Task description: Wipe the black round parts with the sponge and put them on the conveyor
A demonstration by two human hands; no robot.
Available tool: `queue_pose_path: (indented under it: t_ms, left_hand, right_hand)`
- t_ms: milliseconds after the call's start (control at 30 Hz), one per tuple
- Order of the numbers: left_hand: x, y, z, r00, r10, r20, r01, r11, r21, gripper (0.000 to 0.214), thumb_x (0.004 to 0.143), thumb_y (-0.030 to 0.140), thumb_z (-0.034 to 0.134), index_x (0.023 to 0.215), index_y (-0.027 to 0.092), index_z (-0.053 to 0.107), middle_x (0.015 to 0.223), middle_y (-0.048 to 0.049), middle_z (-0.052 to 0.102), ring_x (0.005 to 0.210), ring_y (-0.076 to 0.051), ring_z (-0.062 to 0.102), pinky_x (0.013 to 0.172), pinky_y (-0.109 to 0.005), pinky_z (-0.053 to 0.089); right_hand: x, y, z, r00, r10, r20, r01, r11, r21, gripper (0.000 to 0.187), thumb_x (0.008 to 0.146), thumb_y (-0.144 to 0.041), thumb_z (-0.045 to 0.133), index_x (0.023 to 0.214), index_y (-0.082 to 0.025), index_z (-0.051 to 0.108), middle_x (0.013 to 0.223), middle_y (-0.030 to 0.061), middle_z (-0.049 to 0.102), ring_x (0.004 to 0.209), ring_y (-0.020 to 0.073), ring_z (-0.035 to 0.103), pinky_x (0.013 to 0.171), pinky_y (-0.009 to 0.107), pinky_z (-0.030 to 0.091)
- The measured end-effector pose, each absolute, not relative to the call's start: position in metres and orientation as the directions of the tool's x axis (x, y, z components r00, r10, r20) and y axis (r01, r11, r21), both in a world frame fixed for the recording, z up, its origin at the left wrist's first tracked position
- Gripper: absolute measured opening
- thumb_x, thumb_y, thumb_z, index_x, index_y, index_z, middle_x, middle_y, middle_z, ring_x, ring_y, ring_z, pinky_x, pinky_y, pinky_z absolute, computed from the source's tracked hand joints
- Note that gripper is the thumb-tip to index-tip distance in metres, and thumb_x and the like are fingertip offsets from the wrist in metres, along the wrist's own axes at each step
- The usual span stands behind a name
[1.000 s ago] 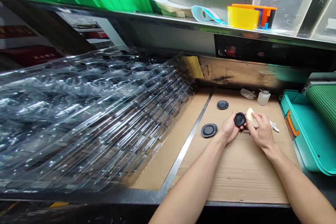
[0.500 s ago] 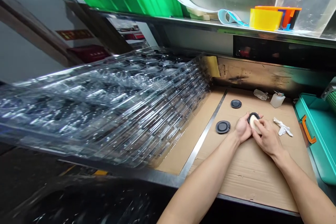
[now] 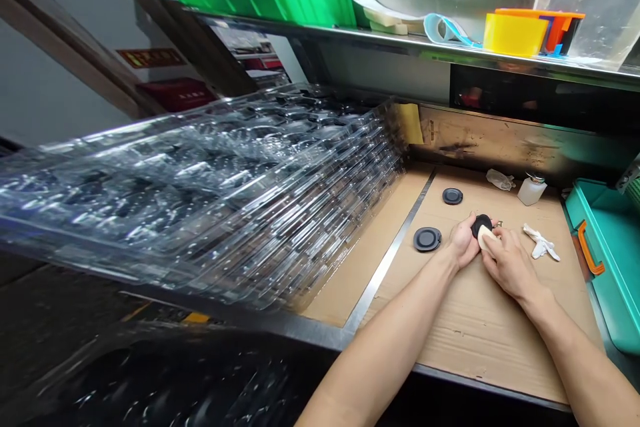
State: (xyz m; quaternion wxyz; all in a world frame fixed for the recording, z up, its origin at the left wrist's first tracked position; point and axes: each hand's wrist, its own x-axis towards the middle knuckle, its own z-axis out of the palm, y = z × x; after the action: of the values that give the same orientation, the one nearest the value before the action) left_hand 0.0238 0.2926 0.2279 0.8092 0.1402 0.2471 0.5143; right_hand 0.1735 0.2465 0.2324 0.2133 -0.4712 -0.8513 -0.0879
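Both hands meet over the cardboard mat (image 3: pixel 465 333). The left hand (image 3: pixel 463 247) grips a black disc (image 3: pixel 481 221) by its rim, and the right hand (image 3: pixel 505 263) presses a pale pad (image 3: pixel 485 237) onto its face, fingers curled over it. I'd judge this disc mid-wipe, though the pad hides most of it. A near disc (image 3: pixel 427 239) and a far disc (image 3: pixel 453 196) lie flat to the left; I can't tell whether they're finished. Both forearms reach forward, wrists turned inward.
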Motion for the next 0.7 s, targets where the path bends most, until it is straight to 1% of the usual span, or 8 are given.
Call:
queue_pose_path:
  t_ms: [67,167,300,400,467,533,600,700]
  left_hand:
    - [0.024,0.293,0.227,0.324,0.91,-0.259,-0.76,0.413,0.501,0.038,0.104,0.039,0.039,0.097,0.01,0.063,0.105,-0.0183,0.072,0.098,-0.024,0.071,0.096,-0.042,0.054]
    - [0.024,0.295,0.224,0.211,0.948,-0.238,-0.728,0.315,0.609,0.034,0.103,0.043,0.046,0.099,0.013,0.062,0.106,-0.0151,0.071,0.09,-0.02,0.071,0.092,-0.04,0.054]
    - [0.024,0.297,0.222,0.073,0.985,-0.156,-0.63,0.167,0.759,0.04,0.095,0.054,0.057,0.102,0.014,0.062,0.108,-0.0134,0.069,0.082,-0.017,0.068,0.085,-0.037,0.054]
    - [0.026,0.293,0.224,-0.052,0.999,0.0,-0.419,-0.022,0.908,0.048,0.086,0.048,0.073,0.117,0.014,0.06,0.114,-0.0146,0.069,0.097,-0.02,0.068,0.092,-0.035,0.052]
    - [0.027,0.286,0.227,-0.131,0.978,0.16,-0.204,-0.185,0.961,0.07,0.076,0.039,0.083,0.135,0.017,0.051,0.121,-0.0141,0.068,0.11,-0.022,0.066,0.101,-0.036,0.048]
    - [0.029,0.279,0.229,-0.152,0.922,0.355,0.025,-0.356,0.934,0.089,0.071,0.032,0.087,0.147,0.022,0.041,0.128,-0.0124,0.066,0.119,-0.024,0.063,0.107,-0.038,0.046]
    - [0.03,0.272,0.229,-0.115,0.84,0.531,0.206,-0.503,0.84,0.093,0.074,0.03,0.084,0.152,0.025,0.034,0.131,-0.0107,0.065,0.123,-0.024,0.06,0.109,-0.039,0.044]
    - [0.032,0.266,0.228,-0.045,0.765,0.643,0.317,-0.599,0.735,0.094,0.079,0.03,0.08,0.156,0.025,0.027,0.132,-0.0102,0.064,0.125,-0.023,0.059,0.11,-0.039,0.044]
  right_hand:
    - [0.176,0.248,0.231,-0.403,0.804,0.438,0.877,0.475,-0.067,0.029,0.096,-0.027,0.053,0.12,-0.021,0.067,0.118,0.0149,0.058,0.105,0.0296,0.051,0.086,0.04,0.047]
    - [0.182,0.252,0.228,-0.279,0.859,0.43,0.93,0.354,-0.103,0.028,0.097,-0.03,0.052,0.117,-0.021,0.069,0.116,0.0136,0.06,0.104,0.0295,0.052,0.089,0.041,0.046]
    - [0.184,0.253,0.225,-0.258,0.891,0.373,0.924,0.341,-0.174,0.027,0.095,-0.033,0.055,0.116,-0.022,0.07,0.114,0.0106,0.062,0.103,0.0272,0.056,0.094,0.04,0.044]
    - [0.181,0.252,0.222,-0.282,0.903,0.325,0.905,0.363,-0.221,0.028,0.094,-0.032,0.057,0.117,-0.022,0.07,0.112,0.009,0.064,0.101,0.0246,0.058,0.093,0.037,0.043]
    - [0.18,0.252,0.222,-0.283,0.904,0.32,0.9,0.365,-0.237,0.029,0.093,-0.031,0.057,0.117,-0.021,0.069,0.111,0.0082,0.065,0.1,0.0239,0.059,0.093,0.036,0.043]
    - [0.18,0.253,0.221,-0.279,0.907,0.317,0.902,0.361,-0.239,0.027,0.093,-0.032,0.057,0.113,-0.02,0.07,0.11,0.0083,0.066,0.1,0.0241,0.059,0.093,0.036,0.042]
    - [0.18,0.253,0.222,-0.272,0.91,0.314,0.908,0.35,-0.23,0.024,0.093,-0.033,0.057,0.106,-0.017,0.071,0.107,0.0093,0.067,0.1,0.0249,0.058,0.092,0.036,0.042]
    - [0.18,0.253,0.223,-0.263,0.912,0.314,0.913,0.34,-0.225,0.023,0.092,-0.032,0.058,0.1,-0.016,0.071,0.108,0.0104,0.067,0.101,0.0255,0.058,0.092,0.036,0.042]
